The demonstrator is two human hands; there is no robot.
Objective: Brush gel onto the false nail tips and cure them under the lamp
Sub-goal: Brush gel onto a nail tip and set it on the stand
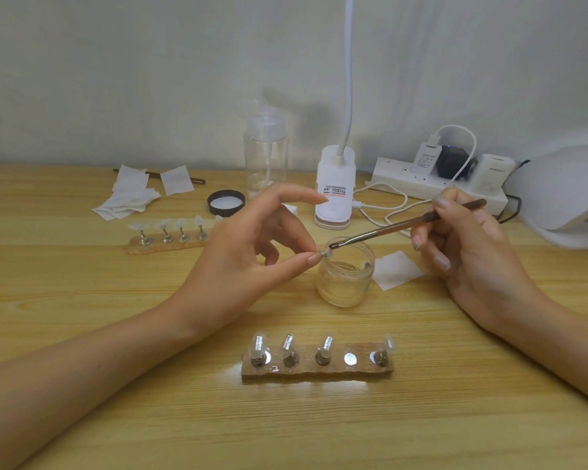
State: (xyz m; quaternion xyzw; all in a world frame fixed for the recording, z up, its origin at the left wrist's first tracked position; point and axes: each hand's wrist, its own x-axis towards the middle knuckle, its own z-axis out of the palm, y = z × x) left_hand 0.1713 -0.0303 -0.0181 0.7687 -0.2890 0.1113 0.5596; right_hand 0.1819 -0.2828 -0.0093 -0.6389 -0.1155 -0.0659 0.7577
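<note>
My left hand (252, 245) pinches a small false nail tip on its stand (324, 253) between thumb and finger, just above the rim of an open glass gel jar (345, 283). My right hand (462, 245) holds a brown brush (404, 227), and its bristle end touches the tip. In front of me a wooden holder (319, 371) carries three nail tips on stands at the left, one bare magnet spot and one tip at the right end. A second wooden holder (163, 245) with several tips lies at the back left. The white curing lamp (564, 195) sits at the far right.
A black jar lid (226, 202), a clear pump bottle (266, 154), a white clip lamp base (335, 188), and a power strip (431, 184) with plugs and cables stand at the back. White wipes (129, 195) lie back left; one wipe (396, 269) lies beside the jar.
</note>
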